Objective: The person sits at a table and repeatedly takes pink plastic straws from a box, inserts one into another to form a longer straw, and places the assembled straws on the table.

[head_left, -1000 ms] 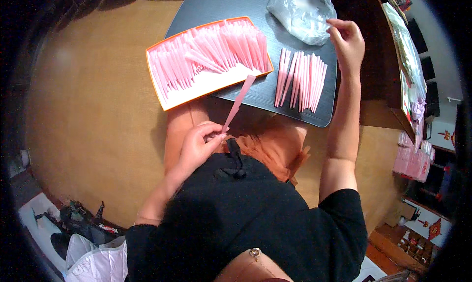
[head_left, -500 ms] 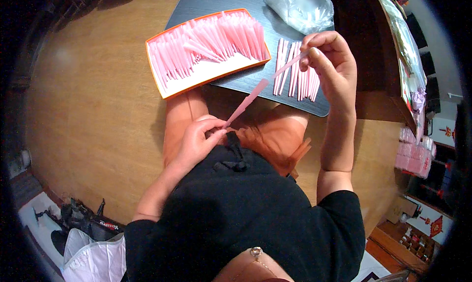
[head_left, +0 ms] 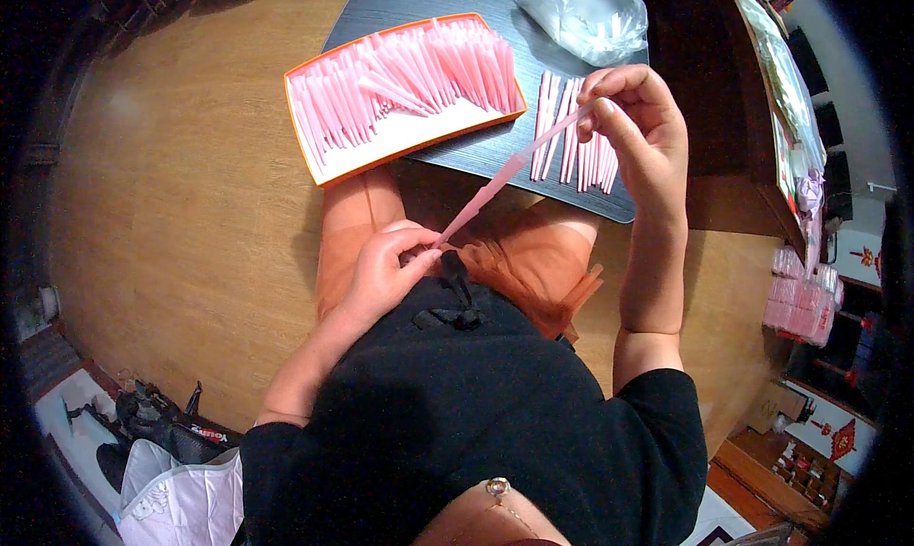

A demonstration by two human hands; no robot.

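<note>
My left hand [head_left: 390,265] is closed in a pinch on the lower end of a long, narrow pink sleeve [head_left: 484,197], slanting up to the right above my lap. Between the thumb and fingertips of my right hand [head_left: 640,118] is a thin pale pink stick [head_left: 554,135]. Its lower end meets the sleeve's upper end; whether it is inside cannot be made out. Behind my right hand, several pink-and-white sticks [head_left: 568,146] lie in rows on the dark table [head_left: 452,156]. An orange-rimmed box [head_left: 381,154] holds many similar pink sleeves [head_left: 419,70].
A clear plastic bag [head_left: 581,22] with white sticks lies at the table's far right. The box juts over the table's near left edge, above my knee. A dark wooden cabinet [head_left: 705,99] stands close on the right. Pink packages [head_left: 800,303] are stacked farther right.
The stick's lower end and the sleeve's upper end have come together, where a small offset showed before. Both hands keep nearly the same place and grip.
</note>
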